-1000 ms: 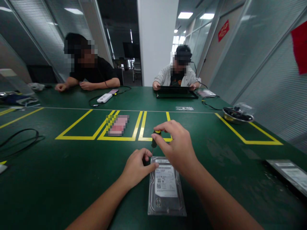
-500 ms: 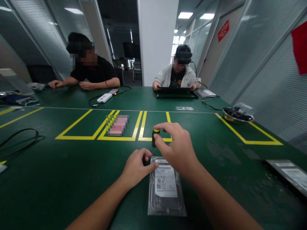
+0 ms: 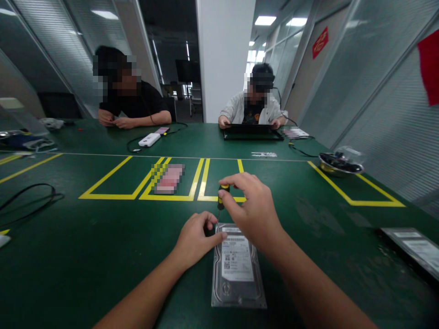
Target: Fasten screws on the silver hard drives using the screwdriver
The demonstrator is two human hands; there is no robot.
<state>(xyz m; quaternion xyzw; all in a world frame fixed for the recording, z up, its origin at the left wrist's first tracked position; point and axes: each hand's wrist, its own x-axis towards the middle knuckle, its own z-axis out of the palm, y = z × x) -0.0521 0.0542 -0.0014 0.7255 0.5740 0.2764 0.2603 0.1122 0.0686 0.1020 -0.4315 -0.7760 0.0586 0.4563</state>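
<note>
A hard drive [image 3: 238,262] with a white label lies flat on the green table in front of me. My left hand [image 3: 197,237] grips its far left corner, thumb on the top face and fingers curled at the edge. Between the thumb and fingers of my right hand [image 3: 252,201] is the black-and-yellow handle of a screwdriver [image 3: 221,200]. The tool stands nearly upright, its thin shaft reaching down to that same corner beside my left fingertips. The exact spot where the tip meets the drive is hidden.
Another drive-like box [image 3: 413,249] lies at the right edge. A metal bowl [image 3: 339,170] of dark parts stands far right. Yellow tape outlines [image 3: 113,197] mark the table, with a pinkish blurred item [image 3: 169,178] inside one. A black cable [image 3: 51,194] lies left. Two people sit opposite.
The screwdriver handle has turned a little in my right fingers, showing different yellow marks. My left hand and the drive stay put. The person at far left has drawn one hand inward.
</note>
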